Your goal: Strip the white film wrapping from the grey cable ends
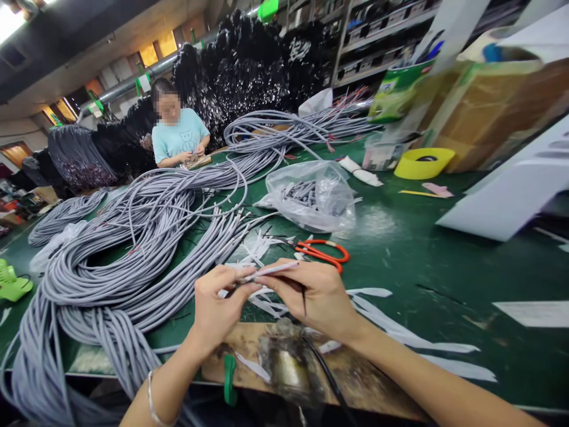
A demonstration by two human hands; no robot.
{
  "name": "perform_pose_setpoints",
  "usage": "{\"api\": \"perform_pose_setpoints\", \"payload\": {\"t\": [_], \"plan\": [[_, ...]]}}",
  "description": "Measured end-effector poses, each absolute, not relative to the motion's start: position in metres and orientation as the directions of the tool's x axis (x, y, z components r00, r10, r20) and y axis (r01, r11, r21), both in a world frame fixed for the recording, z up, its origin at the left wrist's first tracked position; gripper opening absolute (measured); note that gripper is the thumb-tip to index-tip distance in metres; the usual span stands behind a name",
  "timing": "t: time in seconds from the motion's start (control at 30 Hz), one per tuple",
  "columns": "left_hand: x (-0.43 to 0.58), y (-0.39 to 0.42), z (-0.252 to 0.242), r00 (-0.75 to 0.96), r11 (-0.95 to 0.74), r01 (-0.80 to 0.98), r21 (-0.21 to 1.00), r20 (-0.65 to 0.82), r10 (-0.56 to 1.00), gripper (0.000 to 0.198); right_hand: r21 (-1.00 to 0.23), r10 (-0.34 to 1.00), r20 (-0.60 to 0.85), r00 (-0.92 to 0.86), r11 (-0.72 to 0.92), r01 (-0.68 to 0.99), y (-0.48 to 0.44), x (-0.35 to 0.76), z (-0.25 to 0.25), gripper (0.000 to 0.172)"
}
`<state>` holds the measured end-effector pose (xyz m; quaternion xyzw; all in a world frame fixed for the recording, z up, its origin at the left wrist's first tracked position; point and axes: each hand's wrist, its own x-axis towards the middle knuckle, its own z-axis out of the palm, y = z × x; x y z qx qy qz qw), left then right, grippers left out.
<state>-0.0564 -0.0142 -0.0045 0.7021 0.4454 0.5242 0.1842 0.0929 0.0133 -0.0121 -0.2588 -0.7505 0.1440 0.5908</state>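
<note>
My left hand [217, 305] and my right hand [317, 296] meet above the near edge of the green table [422, 261]. Both pinch a thin pale cable end [271, 271] between their fingertips. A black wire [326, 370] runs from under my right hand down past a worn wooden board [355, 376] with a small metal fixture [284, 362]. Orange-handled scissors [324, 252] lie just beyond my hands. A big heap of grey cables [133, 249] spreads to the left.
White paper strips [400, 338] litter the table near my right arm. A clear plastic bag of parts [315, 196] lies in the middle. A yellow tape roll [422, 163], cardboard boxes [489, 107] and white sheets stand at right. Another person in a light blue shirt [178, 139] works at the far side.
</note>
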Motion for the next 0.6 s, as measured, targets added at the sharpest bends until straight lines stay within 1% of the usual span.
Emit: {"api": "perform_pose_setpoints", "payload": {"t": [0.1, 0.17, 0.27, 0.37, 0.43, 0.5, 0.6], "plan": [[-0.055, -0.012, -0.005, 0.058, -0.665, 0.461, 0.588, 0.728, 0.683, 0.014, -0.524, 0.56, 0.806, -0.189, 0.825, 0.212, 0.013, 0.092, -0.011, 0.015], [-0.055, -0.012, -0.004, 0.083, -0.705, 0.457, 0.542, 0.763, 0.641, 0.012, -0.549, 0.58, 0.787, -0.21, 0.814, 0.19, 0.013, 0.092, -0.01, 0.016], [-0.056, -0.015, 0.0, 0.06, -0.651, 0.473, 0.594, 0.715, 0.696, 0.007, -0.606, 0.624, 0.735, -0.265, 0.78, 0.157, 0.011, 0.093, -0.008, 0.015], [-0.06, -0.014, 0.003, -0.003, -0.563, 0.527, 0.637, 0.664, 0.748, 0.011, -0.666, 0.676, 0.668, -0.312, 0.73, 0.156, 0.01, 0.093, -0.007, 0.019], [-0.066, -0.01, 0.006, -0.073, -0.502, 0.577, 0.643, 0.654, 0.753, 0.012, -0.703, 0.711, 0.625, -0.323, 0.692, 0.162, 0.009, 0.092, -0.007, 0.022], [-0.075, -0.004, 0.009, -0.163, -0.427, 0.598, 0.679, 0.624, 0.765, 0.012, -0.738, 0.739, 0.591, -0.324, 0.657, 0.151, 0.01, 0.092, -0.007, 0.023], [-0.089, 0.005, 0.013, -0.343, -0.353, 0.513, 0.783, 0.564, 0.751, 0.016, -0.795, 0.782, 0.537, -0.317, 0.595, 0.121, 0.011, 0.091, -0.008, 0.022]]}}
